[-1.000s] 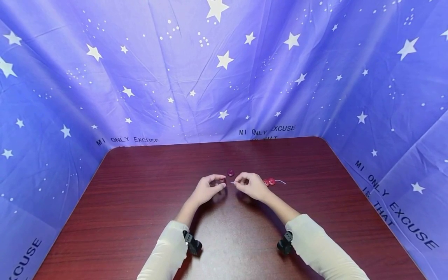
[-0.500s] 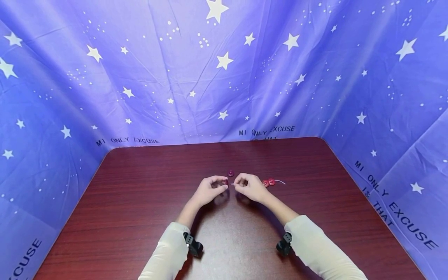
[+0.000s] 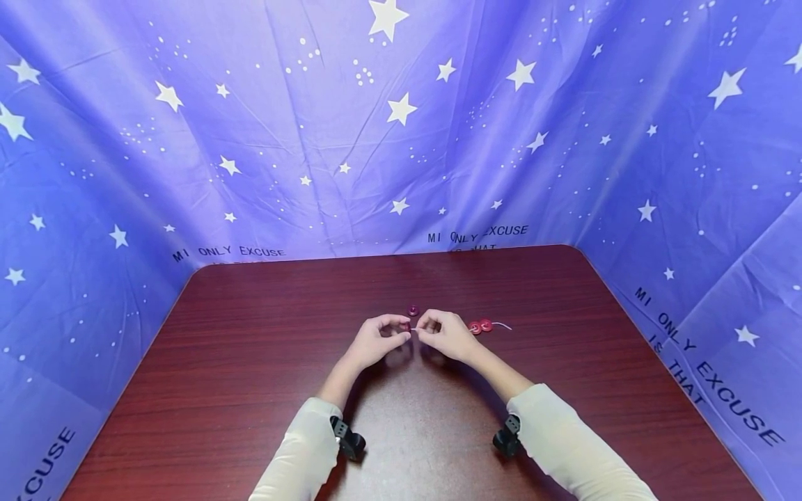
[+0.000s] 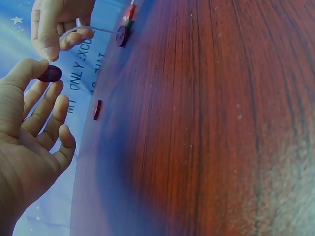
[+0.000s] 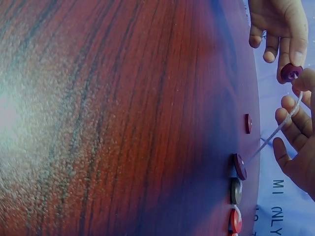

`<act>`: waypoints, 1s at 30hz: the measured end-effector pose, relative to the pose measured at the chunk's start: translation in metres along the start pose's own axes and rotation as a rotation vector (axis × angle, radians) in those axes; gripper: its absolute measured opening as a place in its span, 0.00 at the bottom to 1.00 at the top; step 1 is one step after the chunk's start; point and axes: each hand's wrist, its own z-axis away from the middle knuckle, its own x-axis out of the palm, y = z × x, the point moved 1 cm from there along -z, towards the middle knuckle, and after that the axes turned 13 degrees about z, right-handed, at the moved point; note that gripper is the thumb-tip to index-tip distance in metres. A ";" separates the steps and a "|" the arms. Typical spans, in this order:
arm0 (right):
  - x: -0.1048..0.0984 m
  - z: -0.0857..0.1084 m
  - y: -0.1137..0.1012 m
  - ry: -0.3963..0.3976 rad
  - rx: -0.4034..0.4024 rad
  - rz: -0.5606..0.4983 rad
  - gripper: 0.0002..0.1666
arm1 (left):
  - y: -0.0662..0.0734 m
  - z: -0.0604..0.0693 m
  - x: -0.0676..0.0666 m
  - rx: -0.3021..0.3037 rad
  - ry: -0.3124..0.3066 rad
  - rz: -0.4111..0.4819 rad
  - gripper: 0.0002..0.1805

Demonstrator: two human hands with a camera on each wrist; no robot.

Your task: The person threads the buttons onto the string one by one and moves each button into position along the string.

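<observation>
My left hand [image 3: 376,339] pinches a dark maroon button [image 4: 50,73] between thumb and index finger, the other fingers spread below. Facing it, my right hand [image 3: 448,335] pinches a thin white string [image 5: 275,132] near its end. The string's tip is at the button's face; whether it passes through a hole is hard to tell. From the right hand the string runs down to a row of threaded buttons on the table: a dark purple button [image 5: 240,166], a dark grey-green button [image 5: 236,191] and red buttons [image 3: 486,325]. The right hand partly hides this row in the head view.
A loose dark purple button [image 3: 413,311] lies on the reddish-brown wooden table [image 3: 282,306], just beyond the hands. The string's free tail [image 3: 503,325] trails right from the red buttons. A blue star-printed curtain [image 3: 351,139] surrounds the table's far and side edges.
My left hand has moved slightly right with the maroon button, closing the gap to the string's tip. The right hand has stayed nearly still, and the table's buttons have not moved.
</observation>
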 end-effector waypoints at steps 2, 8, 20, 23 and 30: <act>0.000 0.000 0.000 -0.003 0.001 -0.001 0.03 | -0.002 -0.001 0.000 0.003 -0.007 0.007 0.17; 0.000 0.000 0.000 0.002 -0.015 -0.005 0.03 | -0.003 -0.002 0.001 0.010 -0.014 0.004 0.18; 0.001 -0.001 0.003 0.021 -0.016 -0.007 0.03 | 0.005 0.002 0.003 0.009 -0.029 -0.007 0.18; 0.001 0.000 0.002 0.016 -0.019 -0.004 0.02 | 0.018 0.006 0.005 0.017 -0.046 -0.013 0.18; 0.001 0.000 0.002 -0.001 -0.019 -0.001 0.04 | 0.036 0.014 0.006 0.023 -0.048 -0.032 0.17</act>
